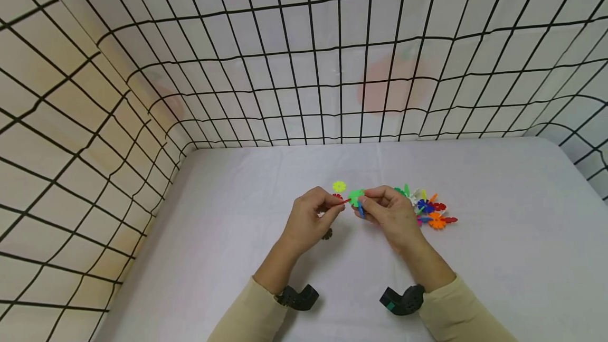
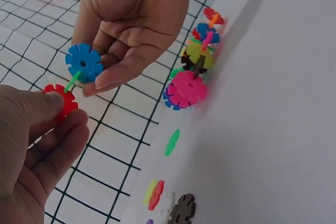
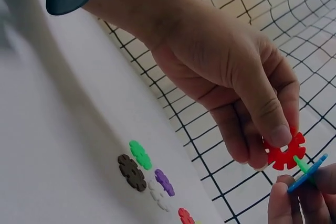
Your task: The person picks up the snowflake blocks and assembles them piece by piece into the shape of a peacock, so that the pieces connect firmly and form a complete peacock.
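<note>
Three notched plastic interlocking discs are joined in a short chain between the hands. My left hand (image 1: 309, 218) pinches the red disc (image 2: 64, 102) between thumb and fingers. A green disc (image 1: 355, 197) sits in the middle, seen nearly edge-on in both wrist views. On its other side is a blue disc (image 2: 84, 62), which my right hand (image 1: 391, 215) holds by its edge with thumb and fingers. The chain is held up above the white table. Part of the red disc is covered by the left thumb.
A cluster of joined multicoloured discs (image 1: 429, 210) lies right of the right hand. Loose discs lie near the left hand, among them a yellow one (image 1: 339, 187), a brown one (image 3: 131, 172) and a purple one (image 3: 164, 182). Black wire mesh (image 1: 339, 67) borders the table (image 1: 228, 183) behind and at the sides.
</note>
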Action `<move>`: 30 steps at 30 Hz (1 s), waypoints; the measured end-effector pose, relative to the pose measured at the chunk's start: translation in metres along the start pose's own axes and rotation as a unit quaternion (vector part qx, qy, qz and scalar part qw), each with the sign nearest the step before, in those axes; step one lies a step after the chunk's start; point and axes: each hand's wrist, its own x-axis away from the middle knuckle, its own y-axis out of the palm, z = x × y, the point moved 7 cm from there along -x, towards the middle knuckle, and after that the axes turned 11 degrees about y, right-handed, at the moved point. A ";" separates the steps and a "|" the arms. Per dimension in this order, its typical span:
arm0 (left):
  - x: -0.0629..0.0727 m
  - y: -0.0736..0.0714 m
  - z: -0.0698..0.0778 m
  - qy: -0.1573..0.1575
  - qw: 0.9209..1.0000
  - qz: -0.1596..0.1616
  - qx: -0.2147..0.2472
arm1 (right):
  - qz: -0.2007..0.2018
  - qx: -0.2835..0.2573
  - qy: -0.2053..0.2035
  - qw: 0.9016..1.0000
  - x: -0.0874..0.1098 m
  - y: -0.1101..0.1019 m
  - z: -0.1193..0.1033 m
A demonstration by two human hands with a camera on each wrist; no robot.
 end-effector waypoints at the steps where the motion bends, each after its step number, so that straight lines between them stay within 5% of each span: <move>1: 0.000 0.000 0.001 0.008 1.000 0.000 -0.005 | 0.004 0.009 0.001 1.000 0.000 0.000 0.000; 12: -0.001 -0.004 0.010 0.052 0.998 0.008 -0.046 | 0.003 0.029 -0.023 0.999 0.001 -0.001 -0.002; 18: 0.000 0.002 0.018 0.110 0.990 0.037 -0.079 | 0.007 0.040 -0.045 0.998 0.006 0.002 -0.009; 21: -0.002 0.006 0.018 0.122 0.990 0.007 -0.067 | -0.010 0.051 -0.051 0.997 0.008 0.004 -0.012; 23: -0.002 0.008 0.012 0.083 0.995 -0.036 -0.037 | -0.020 0.055 -0.044 0.997 0.008 0.005 -0.013; 26: 0.001 0.002 -0.009 -0.047 0.995 -0.085 -0.009 | -0.024 0.048 -0.019 0.998 0.006 0.005 -0.010; 30: 0.014 -0.015 -0.043 -0.217 0.965 -0.116 -0.091 | -0.033 0.012 0.015 0.999 0.004 0.004 -0.003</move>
